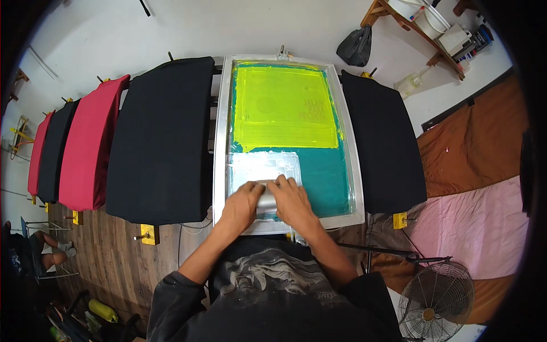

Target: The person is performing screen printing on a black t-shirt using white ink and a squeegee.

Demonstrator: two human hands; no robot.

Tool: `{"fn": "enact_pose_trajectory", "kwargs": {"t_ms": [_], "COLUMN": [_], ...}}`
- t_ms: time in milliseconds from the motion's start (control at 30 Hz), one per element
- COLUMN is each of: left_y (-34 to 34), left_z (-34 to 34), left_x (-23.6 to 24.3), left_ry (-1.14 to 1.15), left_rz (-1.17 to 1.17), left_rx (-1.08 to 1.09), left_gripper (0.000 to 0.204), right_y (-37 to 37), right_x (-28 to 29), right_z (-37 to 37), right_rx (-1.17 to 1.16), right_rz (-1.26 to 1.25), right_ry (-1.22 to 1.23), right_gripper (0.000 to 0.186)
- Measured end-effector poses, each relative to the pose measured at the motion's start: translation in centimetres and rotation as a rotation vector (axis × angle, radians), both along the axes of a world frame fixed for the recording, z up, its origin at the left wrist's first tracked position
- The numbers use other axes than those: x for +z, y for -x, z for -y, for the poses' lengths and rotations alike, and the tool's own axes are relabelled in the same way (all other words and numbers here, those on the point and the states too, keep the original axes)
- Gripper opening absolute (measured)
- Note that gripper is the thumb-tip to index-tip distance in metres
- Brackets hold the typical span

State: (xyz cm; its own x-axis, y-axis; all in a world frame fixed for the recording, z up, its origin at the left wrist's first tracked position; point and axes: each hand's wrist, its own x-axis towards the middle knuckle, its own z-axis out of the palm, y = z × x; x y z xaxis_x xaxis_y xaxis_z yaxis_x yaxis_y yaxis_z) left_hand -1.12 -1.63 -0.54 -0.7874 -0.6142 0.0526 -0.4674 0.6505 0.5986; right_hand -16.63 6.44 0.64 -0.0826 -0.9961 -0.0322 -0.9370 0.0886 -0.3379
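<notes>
A screen-printing frame (pixel 357 171) with a silver rim lies in front of me, its mesh dark green. Bright yellow-green ink (pixel 285 91) covers the far part of the mesh, over faint lettering and a round shape. On the near left of the mesh is a shiny whitish patch (pixel 250 163). My left hand (pixel 244 204) and my right hand (pixel 292 200) are closed side by side on a squeegee (pixel 266 200) at the near edge of that patch. Its grey body shows between them; the fingers hide the rest.
Black shirts (pixel 162 142) and pink-red shirts (pixel 94 148) on boards stretch to the left; another black shirt (pixel 382 142) sits right. A floor fan (pixel 436 299) stands lower right beside brown and pink cloth (pixel 467 222). A shelf (pixel 421 31) holds containers. Someone's legs (pixel 51 251) show far left.
</notes>
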Motion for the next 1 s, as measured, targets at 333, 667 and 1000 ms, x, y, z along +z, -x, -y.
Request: {"fn": "enact_pose_trajectory", "kwargs": {"t_ms": [333,667,1000], "left_y": [-1.3,-1.9,-0.4], "left_z": [-1.5,-3.8,-1.3], "left_x": [2.6,0.1,1.9], "left_ry": [-0.049,0.014,-0.024], "left_rz": [0.036,0.079,-0.024], "left_rx": [-0.088,-0.098,-0.03], "left_gripper": [0.051,0.059,0.049], "right_y": [-0.7,-1.8,-0.5], "right_x": [2.7,-0.2,1.5], "right_z": [-1.9,-3.9,-0.8], "right_rx": [0.04,0.005,-0.01], "right_rz": [0.016,-0.006,-0.044], "right_ry": [-0.101,0.033,0.075], "right_gripper": [0.038,0.041,0.04]}}
